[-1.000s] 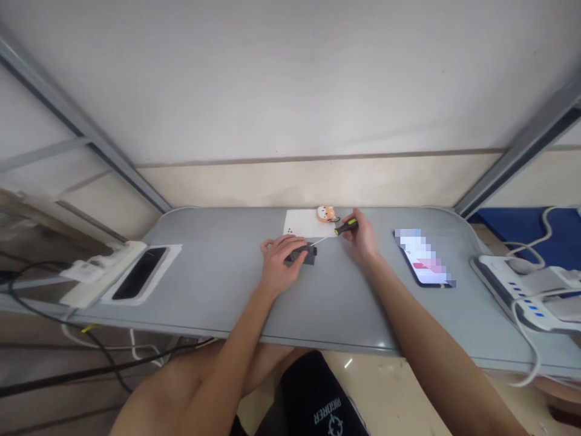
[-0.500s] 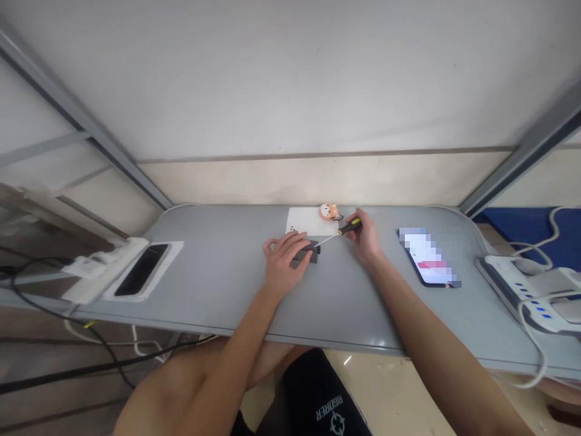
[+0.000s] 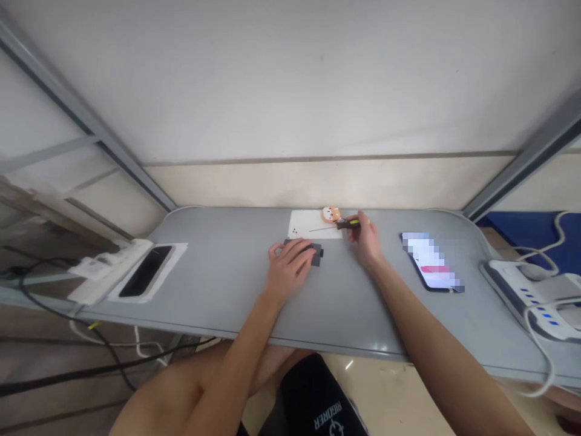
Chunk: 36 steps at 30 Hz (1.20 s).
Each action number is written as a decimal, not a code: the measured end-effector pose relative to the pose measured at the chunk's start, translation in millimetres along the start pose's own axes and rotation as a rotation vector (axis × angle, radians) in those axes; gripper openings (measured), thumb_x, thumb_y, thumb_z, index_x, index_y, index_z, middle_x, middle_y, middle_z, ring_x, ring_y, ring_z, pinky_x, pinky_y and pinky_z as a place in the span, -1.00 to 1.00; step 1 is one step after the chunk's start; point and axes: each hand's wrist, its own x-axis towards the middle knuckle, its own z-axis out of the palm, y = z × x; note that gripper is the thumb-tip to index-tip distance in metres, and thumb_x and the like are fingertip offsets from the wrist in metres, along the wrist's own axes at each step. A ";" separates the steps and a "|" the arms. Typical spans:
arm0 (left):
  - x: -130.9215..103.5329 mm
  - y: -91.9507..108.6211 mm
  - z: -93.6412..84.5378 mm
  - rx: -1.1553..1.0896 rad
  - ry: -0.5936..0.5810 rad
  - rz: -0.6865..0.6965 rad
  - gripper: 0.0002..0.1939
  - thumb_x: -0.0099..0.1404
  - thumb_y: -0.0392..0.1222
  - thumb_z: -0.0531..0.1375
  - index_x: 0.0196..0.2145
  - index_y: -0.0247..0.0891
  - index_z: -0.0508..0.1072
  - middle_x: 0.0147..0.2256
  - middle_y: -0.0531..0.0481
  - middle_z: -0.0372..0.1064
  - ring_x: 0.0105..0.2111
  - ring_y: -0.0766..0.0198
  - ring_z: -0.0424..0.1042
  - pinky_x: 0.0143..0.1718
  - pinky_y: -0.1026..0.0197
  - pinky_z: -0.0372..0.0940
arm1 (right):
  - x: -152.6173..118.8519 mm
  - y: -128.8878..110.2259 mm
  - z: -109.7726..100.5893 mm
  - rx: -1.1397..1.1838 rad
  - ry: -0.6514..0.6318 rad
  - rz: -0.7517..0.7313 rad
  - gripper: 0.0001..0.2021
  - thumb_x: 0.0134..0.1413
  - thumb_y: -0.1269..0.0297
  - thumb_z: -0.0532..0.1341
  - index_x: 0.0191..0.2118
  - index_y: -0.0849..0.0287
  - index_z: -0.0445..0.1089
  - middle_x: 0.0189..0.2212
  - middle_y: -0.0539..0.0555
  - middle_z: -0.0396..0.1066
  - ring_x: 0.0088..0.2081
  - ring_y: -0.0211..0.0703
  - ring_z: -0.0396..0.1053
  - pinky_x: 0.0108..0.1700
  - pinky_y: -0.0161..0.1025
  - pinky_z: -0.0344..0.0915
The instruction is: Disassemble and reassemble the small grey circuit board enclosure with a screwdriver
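Observation:
My left hand (image 3: 290,266) is closed over a small dark grey block (image 3: 316,259) on the grey desk, its fingers lying across the top and hiding much of it. A black and yellow screwdriver (image 3: 348,224) is gripped in my right hand (image 3: 365,237). Its thin shaft points left over a white sheet (image 3: 299,219). Several tiny dark pieces (image 3: 295,231) lie at the sheet's left part. An orange and white animal-face item (image 3: 331,214) sits at the sheet's back right, beside the screwdriver.
A phone with a lit screen (image 3: 431,263) lies to the right, near a white power strip (image 3: 521,293) with cables. On the left, a dark-screened phone (image 3: 146,271) rests on white paper beside another power strip (image 3: 109,272). A wall stands behind the desk (image 3: 218,272).
The screwdriver's tip has lifted off the grey block and moved up over the white sheet, its shaft now more level. My left hand stays on the block.

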 end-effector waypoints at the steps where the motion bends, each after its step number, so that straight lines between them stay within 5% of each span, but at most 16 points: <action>1: -0.5 0.0 -1.1 -0.008 0.009 -0.009 -0.78 0.49 -0.30 0.13 -0.07 -0.10 0.56 0.06 -0.05 0.58 0.10 0.13 0.53 0.18 -0.05 0.06 | -2.2 0.7 2.4 -0.053 -0.028 -0.017 -0.49 0.19 -0.30 0.16 -0.32 0.11 0.47 -0.61 -0.03 0.30 -0.58 -0.25 0.19 -0.50 -0.24 0.10; 7: -5.9 -11.5 -8.0 -0.152 0.195 -0.357 -0.73 0.49 -0.25 0.08 0.06 -0.14 0.49 0.10 -0.12 0.53 0.14 0.07 0.48 0.22 -0.07 0.15 | -12.5 7.2 13.0 -0.328 -0.245 -0.099 -0.44 0.23 -0.33 0.11 -0.14 0.12 0.48 -0.43 0.03 0.44 -0.43 -0.20 0.31 -0.33 -0.22 0.25; 12: -12.1 -24.3 -7.9 -0.354 0.129 -0.573 -0.68 0.40 -0.28 0.11 0.07 -0.17 0.46 0.08 -0.12 0.50 0.11 0.05 0.45 0.17 -0.07 0.29 | -12.8 11.7 12.9 -0.433 -0.331 -0.118 -0.41 0.26 -0.32 0.08 -0.08 0.15 0.46 -0.38 0.07 0.47 -0.40 -0.16 0.33 -0.27 -0.19 0.28; 19: -13.3 -24.2 -1.8 -0.444 0.067 -0.600 -0.64 0.31 -0.37 0.11 0.03 -0.15 0.41 -0.04 -0.09 0.53 0.01 0.10 0.51 0.07 -0.03 0.38 | -16.0 4.7 12.7 -0.366 -0.293 -0.066 -0.43 0.24 -0.32 0.11 -0.09 0.13 0.49 -0.39 0.06 0.46 -0.39 -0.17 0.30 -0.28 -0.20 0.25; 25: -13.1 -22.9 -0.8 -0.475 0.060 -0.598 -0.67 0.33 -0.34 0.13 0.03 -0.15 0.39 -0.06 -0.09 0.54 -0.02 0.12 0.53 0.00 0.02 0.41 | -11.0 0.6 6.8 -0.015 -0.199 0.108 -0.63 0.17 -0.12 0.24 -0.24 0.11 0.52 -0.47 0.02 0.41 -0.45 -0.23 0.25 -0.40 -0.25 0.11; 29: -12.4 -18.9 -5.7 -0.466 0.071 -0.548 -0.63 0.34 -0.36 0.11 0.07 -0.14 0.40 0.02 -0.11 0.50 0.06 0.10 0.49 0.07 -0.03 0.37 | -10.5 -2.2 6.3 0.155 -0.296 0.150 -0.75 0.11 0.04 0.28 -0.33 0.13 0.50 -0.52 0.00 0.32 -0.49 -0.26 0.20 -0.44 -0.26 0.04; 36: -11.9 -18.1 -9.2 -0.445 0.165 -0.467 -0.69 0.38 -0.34 0.09 0.04 -0.17 0.43 0.07 -0.14 0.49 0.12 0.07 0.44 0.15 -0.06 0.32 | -19.1 -4.1 9.1 0.076 -0.411 0.118 -0.67 0.17 -0.06 0.26 -0.28 0.13 0.53 -0.47 0.03 0.35 -0.44 -0.21 0.27 -0.40 -0.23 0.10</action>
